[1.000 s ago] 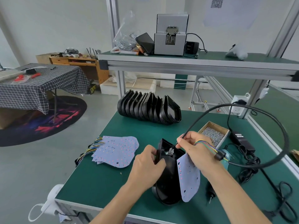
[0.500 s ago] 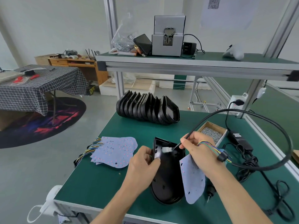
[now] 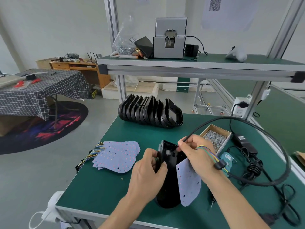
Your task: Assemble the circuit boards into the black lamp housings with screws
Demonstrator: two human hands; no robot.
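Both hands busy on one housing at the table's near edge.

The left hand (image 3: pixel 146 176) grips the black housing (image 3: pixel 168 184) by its left rim; the right hand (image 3: pixel 196 154) pinches something small at its top end, board (image 3: pixel 188 184) leaning against its right side, coloured wires (image 3: pixel 208 152) over the knuckles.

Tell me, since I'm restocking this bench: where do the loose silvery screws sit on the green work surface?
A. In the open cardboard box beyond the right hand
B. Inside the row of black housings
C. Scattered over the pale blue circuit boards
A: the open cardboard box holds the silvery screws, just beyond the right hand.
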